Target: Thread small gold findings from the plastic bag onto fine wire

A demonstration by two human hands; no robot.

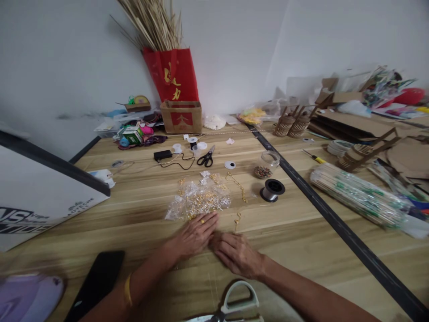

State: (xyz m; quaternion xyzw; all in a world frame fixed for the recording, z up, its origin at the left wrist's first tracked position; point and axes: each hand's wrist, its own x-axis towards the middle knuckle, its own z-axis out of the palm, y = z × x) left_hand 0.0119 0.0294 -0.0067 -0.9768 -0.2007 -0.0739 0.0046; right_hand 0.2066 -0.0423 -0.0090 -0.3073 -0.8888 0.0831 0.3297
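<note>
My left hand (198, 233) lies on the wooden table with its fingers stretched out, at the near edge of a pile of small clear bags with gold and silver jewelry findings (201, 199). It wears a ring and a gold bracelet (128, 290). Beside it, almost touching its fingertips, my right hand (238, 256) is closed with curled fingers; what they hold, if anything, is hidden. Just beyond the right hand is a short gold chain (237, 221), and a longer gold chain (238, 187) lies farther back. Large pale-handled scissors (239, 298) rest close to me.
A wire spool (273, 190) and a jar of beads (264, 170) stand right of the pile. Black scissors (207, 157) lie behind it. A phone (97, 284) and a white box (43, 197) are at left. Wrapped sticks (358, 194) lie at right. A red bag (174, 74) stands at the back.
</note>
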